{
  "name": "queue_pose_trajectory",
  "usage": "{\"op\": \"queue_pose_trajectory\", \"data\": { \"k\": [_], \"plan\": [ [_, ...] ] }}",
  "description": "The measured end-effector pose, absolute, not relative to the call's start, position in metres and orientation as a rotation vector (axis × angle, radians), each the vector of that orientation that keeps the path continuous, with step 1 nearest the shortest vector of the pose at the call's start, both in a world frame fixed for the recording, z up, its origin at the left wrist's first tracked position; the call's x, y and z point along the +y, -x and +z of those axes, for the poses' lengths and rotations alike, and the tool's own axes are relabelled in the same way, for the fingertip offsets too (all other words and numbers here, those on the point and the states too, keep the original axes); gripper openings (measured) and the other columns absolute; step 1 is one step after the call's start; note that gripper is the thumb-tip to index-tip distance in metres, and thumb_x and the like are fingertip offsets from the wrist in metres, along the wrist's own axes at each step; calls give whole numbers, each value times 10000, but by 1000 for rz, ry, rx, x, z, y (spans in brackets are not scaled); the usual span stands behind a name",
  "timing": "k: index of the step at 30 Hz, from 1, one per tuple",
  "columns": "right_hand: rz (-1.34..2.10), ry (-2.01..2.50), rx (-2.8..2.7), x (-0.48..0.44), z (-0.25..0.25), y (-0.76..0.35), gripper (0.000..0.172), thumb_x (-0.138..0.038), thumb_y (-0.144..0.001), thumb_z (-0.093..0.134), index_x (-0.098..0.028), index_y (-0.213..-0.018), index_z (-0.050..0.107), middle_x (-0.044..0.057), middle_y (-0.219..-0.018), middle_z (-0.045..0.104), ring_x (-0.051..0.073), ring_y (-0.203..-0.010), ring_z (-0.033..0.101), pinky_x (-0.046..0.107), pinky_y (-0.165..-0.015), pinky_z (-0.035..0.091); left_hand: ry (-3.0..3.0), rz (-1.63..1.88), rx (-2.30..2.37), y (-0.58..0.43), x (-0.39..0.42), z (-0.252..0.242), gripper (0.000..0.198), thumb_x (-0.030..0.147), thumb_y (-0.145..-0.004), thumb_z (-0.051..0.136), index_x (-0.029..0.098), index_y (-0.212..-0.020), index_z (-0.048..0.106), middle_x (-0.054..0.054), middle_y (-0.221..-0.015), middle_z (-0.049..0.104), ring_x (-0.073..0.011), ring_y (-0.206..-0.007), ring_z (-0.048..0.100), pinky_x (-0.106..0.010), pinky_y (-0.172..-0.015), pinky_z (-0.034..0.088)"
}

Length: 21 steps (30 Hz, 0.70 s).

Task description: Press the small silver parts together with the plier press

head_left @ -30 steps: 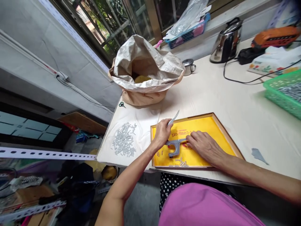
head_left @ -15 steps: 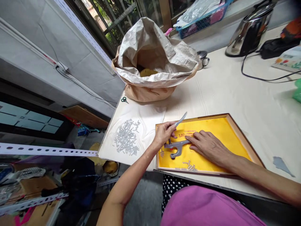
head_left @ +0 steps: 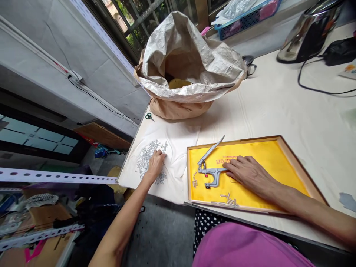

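My left hand [head_left: 156, 165] is over a pile of small silvery metal pieces [head_left: 146, 157] on white cloth, its fingers pinched together on something too small to make out. Grey snap-fastener pliers [head_left: 214, 174] with a spring and a red tip lie spread apart on a yellow fabric-lined tray [head_left: 278, 163]. The fingers of my right hand [head_left: 250, 172] close over the end of their lower handle, while the upper handle sticks up freely. Small metal pieces [head_left: 230, 200] lie along the tray's near edge, and a few more [head_left: 194, 181] at its left side.
A large open paper-like sack [head_left: 180, 104] stands behind the cloth, with green-handled scissors [head_left: 149, 116] at its left. A metal kettle [head_left: 306, 33] with a black cord is at the back right. A blue basket [head_left: 247, 20] sits on the windowsill. The table's left edge drops to the floor.
My left hand has let go of the pliers' upper handle and moved left to the pile of metal pieces. My right hand stays at the lower handle. The view has shifted slightly.
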State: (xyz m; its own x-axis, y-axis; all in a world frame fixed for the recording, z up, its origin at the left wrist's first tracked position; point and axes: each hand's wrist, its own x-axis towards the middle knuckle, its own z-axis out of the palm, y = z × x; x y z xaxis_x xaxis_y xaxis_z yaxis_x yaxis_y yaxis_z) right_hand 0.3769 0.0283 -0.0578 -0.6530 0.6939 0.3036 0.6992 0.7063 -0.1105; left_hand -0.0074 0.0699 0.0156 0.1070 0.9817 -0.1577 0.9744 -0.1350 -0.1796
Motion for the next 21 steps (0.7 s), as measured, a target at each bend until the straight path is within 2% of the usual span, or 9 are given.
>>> {"op": "queue_pose_trajectory", "data": {
  "k": [2,7,10,12,15,18,21],
  "plan": [
    [-18,1080,-2588,29,-58,-376,201,-237,-962,521,-225,-1156,574,48,-988,682,232,-881,563,357,-741,285,2336,442,-1989,11,70,12,276,172,-968,433,217,-1043,694,-101,-1039,608,-256,-1068,483,-313,-764,424],
    [9,1054,-2633,33,-54,-373,181,-189,-959,501,-199,-1122,578,73,-1038,685,221,-881,595,357,-763,304,2376,536,-1879,10,79,7,256,160,-977,422,199,-969,674,-118,-1050,618,-259,-1082,482,-317,-743,423],
    [131,1062,-2685,35,-51,-370,257,-108,-938,478,-188,-1169,559,75,-1040,681,210,-892,615,342,-760,318,2403,443,-1904,14,83,9,243,158,-968,440,186,-891,669,-130,-1026,634,-261,-1070,510,-322,-756,445],
    [235,1099,-2727,36,-49,-369,281,-82,-932,465,-193,-1175,553,60,-1005,683,199,-864,621,330,-734,316,2409,222,-1972,11,81,13,222,178,-959,467,186,-880,674,-124,-1008,657,-258,-1057,541,-331,-794,464],
    [291,1147,-2724,32,-46,-368,265,-95,-948,459,-207,-1168,555,47,-973,679,192,-849,615,325,-719,308,2384,-357,-2204,-12,68,22,153,237,-912,556,174,-894,695,-96,-950,700,-237,-961,612,-337,-823,493],
    [184,1147,-2670,26,-41,-369,268,-94,-964,440,-216,-1172,558,51,-968,672,191,-863,607,328,-725,298,2377,-989,-2641,-57,40,27,222,366,-845,642,157,-870,714,-60,-862,726,-191,-762,656,-299,-706,530],
    [38,1151,-2632,20,-35,-372,278,-98,-976,427,-216,-1196,551,48,-922,664,183,-810,597,329,-702,281,2351,-1352,-3021,-102,11,21,301,425,-734,743,134,-807,716,-29,-716,698,-144,-606,625,-256,-603,524]
  ]
}}
